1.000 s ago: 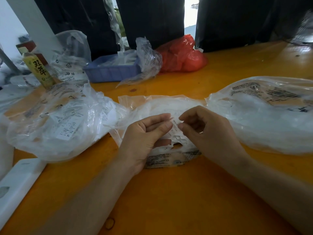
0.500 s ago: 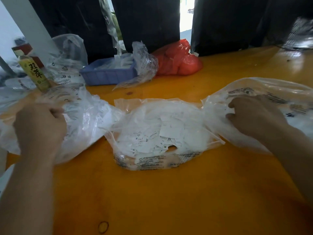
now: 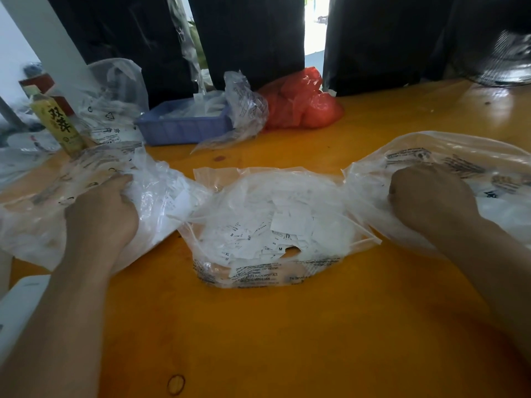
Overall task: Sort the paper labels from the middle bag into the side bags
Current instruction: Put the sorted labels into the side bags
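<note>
The middle bag [image 3: 287, 271] lies open on the orange table, full of small white paper labels [image 3: 288, 222] printed with sizes. My left hand [image 3: 103, 214] rests knuckles-up on the left bag [image 3: 161, 196], its fingers curled down into the crumpled plastic and hidden. Over on the right bag [image 3: 431, 150], my right hand [image 3: 428, 196] sits the same way, fingertips tucked under and out of sight. Whether either hand still holds a label cannot be seen. White labels show through both side bags.
Along the back stand a blue tray [image 3: 181, 127] with plastic in it, a red bag [image 3: 301, 104], loose clear bags [image 3: 115, 104] and a yellow carton [image 3: 59, 124]. A white flat object [image 3: 20, 305] lies at the left front edge. Bare orange tabletop [image 3: 287, 340] fills the front.
A second ago both hands pinched labels over the middle bag. They then spread apart to the side bags; since half a second ago the left hand has shifted rightward on its bag.
</note>
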